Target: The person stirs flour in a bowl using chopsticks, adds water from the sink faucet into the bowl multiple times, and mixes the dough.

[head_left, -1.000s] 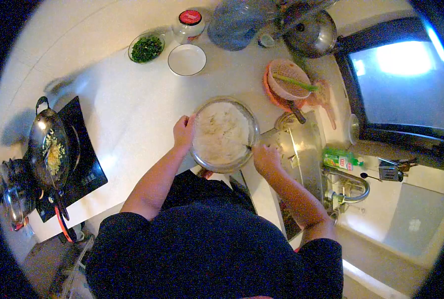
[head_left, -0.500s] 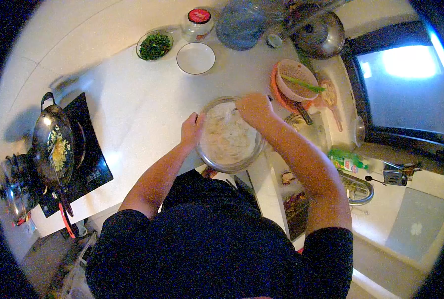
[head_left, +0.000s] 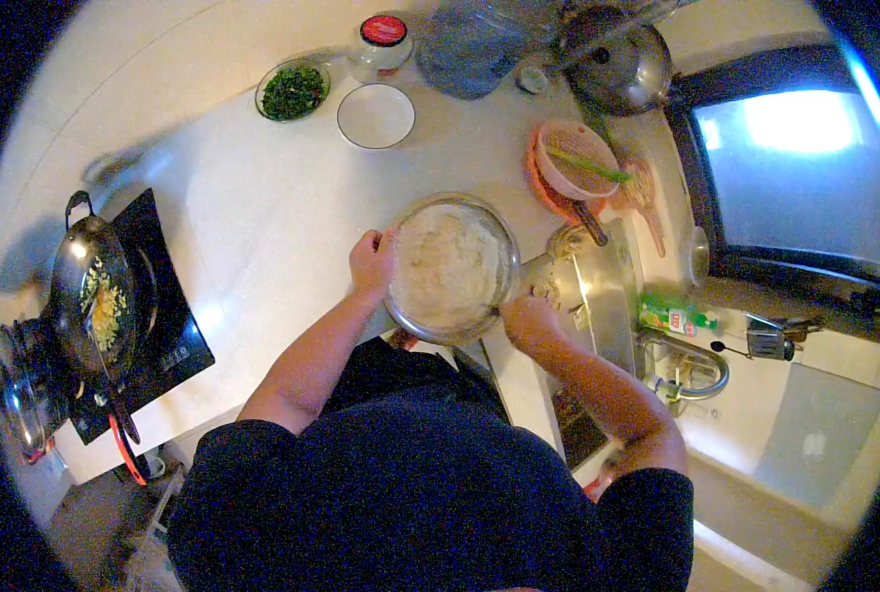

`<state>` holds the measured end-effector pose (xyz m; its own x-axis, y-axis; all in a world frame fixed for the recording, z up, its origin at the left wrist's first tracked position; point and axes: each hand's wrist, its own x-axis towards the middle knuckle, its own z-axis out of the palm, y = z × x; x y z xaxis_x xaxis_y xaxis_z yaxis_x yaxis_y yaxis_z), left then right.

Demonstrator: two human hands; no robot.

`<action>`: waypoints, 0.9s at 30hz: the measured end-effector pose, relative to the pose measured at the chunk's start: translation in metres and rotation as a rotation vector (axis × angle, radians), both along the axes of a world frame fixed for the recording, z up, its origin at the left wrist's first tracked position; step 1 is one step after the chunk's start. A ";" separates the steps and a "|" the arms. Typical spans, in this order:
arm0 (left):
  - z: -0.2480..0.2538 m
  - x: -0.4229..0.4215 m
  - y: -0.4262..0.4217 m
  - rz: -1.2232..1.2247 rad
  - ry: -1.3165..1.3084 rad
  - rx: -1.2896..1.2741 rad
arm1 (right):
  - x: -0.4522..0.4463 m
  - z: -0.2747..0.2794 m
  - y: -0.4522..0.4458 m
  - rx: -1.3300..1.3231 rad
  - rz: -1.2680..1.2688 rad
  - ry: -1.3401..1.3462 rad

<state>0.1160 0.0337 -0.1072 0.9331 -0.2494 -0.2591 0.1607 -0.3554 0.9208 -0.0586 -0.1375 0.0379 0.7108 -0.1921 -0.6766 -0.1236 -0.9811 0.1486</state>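
Note:
A round metal bowl point(head_left: 510, 247) sits at the counter's front edge, close to my body. Inside it is a pale, lumpy flour mixture point(head_left: 448, 264). My left hand point(head_left: 373, 264) is closed on the bowl's left rim. My right hand point(head_left: 532, 321) is a fist at the lower right of the bowl, by the rim. Whatever lies in its fingers is hidden and slightly blurred.
At left, a wok point(head_left: 92, 296) with chopped yellowish food is on a black cooktop point(head_left: 185, 335). Behind are a dish of chopped greens point(head_left: 294, 94), a white bowl point(head_left: 376, 115) and a red-lidded jar point(head_left: 382, 49). A pink colander point(head_left: 576, 158) and sink point(head_left: 603, 306) are at right.
My right hand has moved from over the bowl's upper right toward me, to its lower right edge. My left hand stays on the rim. The whole view has shifted slightly.

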 end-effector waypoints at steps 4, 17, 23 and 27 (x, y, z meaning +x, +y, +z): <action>0.010 0.003 0.000 -0.039 0.019 0.037 | 0.007 -0.009 0.024 0.354 -0.214 -0.066; 0.009 0.002 0.000 -0.098 -0.088 0.085 | 0.001 -0.045 0.031 0.783 -1.222 -0.361; 0.012 0.000 0.000 -0.089 -0.106 0.091 | -0.041 -0.091 -0.027 0.519 -0.823 -0.629; 0.014 0.000 0.000 -0.086 -0.080 0.081 | -0.004 0.007 -0.001 0.253 -0.595 -0.439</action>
